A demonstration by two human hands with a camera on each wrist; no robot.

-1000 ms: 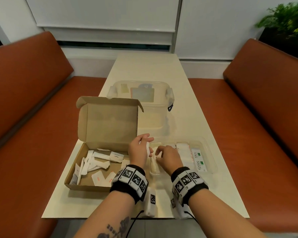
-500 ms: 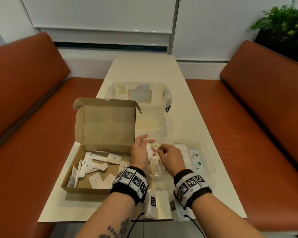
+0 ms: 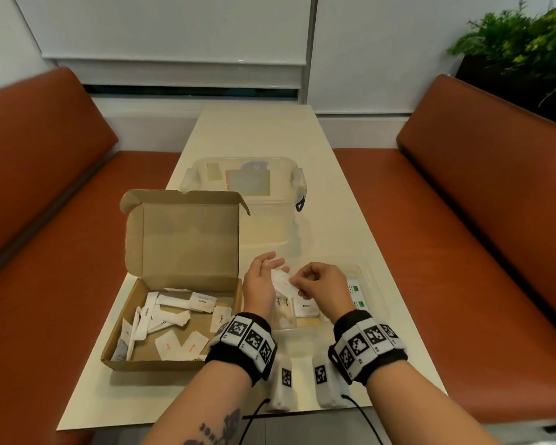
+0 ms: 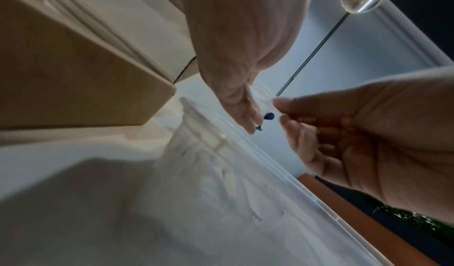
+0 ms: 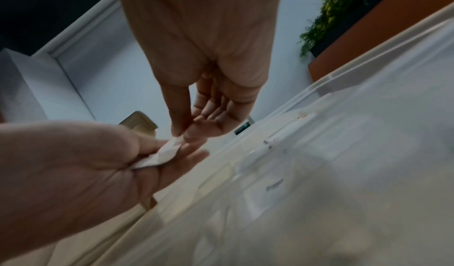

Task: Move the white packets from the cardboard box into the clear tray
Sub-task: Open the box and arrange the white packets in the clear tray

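Cardboard box (image 3: 135, 319) at left on the table (image 3: 257, 133), lid up; loose white packets (image 3: 169, 319) inside; one long one reads "Sugar", a small one at the box's right wall reads "Pepper", two at the front carry red print too small to read; other print is blurred.
Left hand (image 3: 260, 285) just right of the box wall, above the clear tray's left end; palm turned inward, fingers loosely extended with a slight curl; right wrist view shows a crumpled white packet (image 5: 162, 154) lying against those fingers (image 5: 172, 161), thumb side against it; hold looks light, grip strength can't be judged.
Held packet (image 3: 281, 282) sits between both hands, above the tray, not in it; faint red mark on it, unreadable.
Right hand (image 3: 318, 287) opposite, fingers curled; thumb and forefinger tips (image 5: 183, 129) pinch the packet's upper corner; remaining fingers folded toward the palm.
Clear tray (image 3: 374, 293) under the hands, right of the box; packets in it read "Sugar" (image 3: 278, 301) and "Pepper" (image 3: 306, 306); green-and-white packets (image 3: 355, 292) further right, lettering cut off, starts "St".
Behind: clear lidded tub (image 3: 270, 200); its label isn't readable.
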